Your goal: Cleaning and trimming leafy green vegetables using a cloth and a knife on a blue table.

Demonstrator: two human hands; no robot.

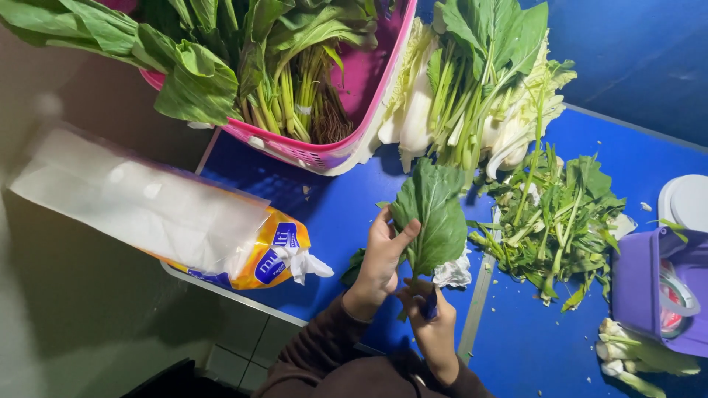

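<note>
Left hand [380, 258]: nearest to me, fingers wrapped around the lower part of a leafy green [429, 217], thumb pressed on the leaf face.
Right hand [431, 324]: just at 5 o'clock from the left one, fingers clenched on a small blue-handled knife [430, 306]; the blade I cannot see.
Step in hand: I judge it is trimming, the stem end of the leaf being brought to the knife.
Next move: it seems to call for a firm hold on the stalk and a short cut near the base, kept away from the thumb.
Leafy green: held over the blue table [346, 214], between the two hands; long axis runs 6 to 12 o'clock, tip to 12, stalk to 6.
Bag of white sheets [155, 214]: at 9 o'clock, lying on the table edge.
Pink basket [324, 151]: at 11 o'clock, full of greens.
Pile of cut stems [560, 221]: at 3 o'clock.
Purple container [645, 284]: far at 3 o'clock.
</note>
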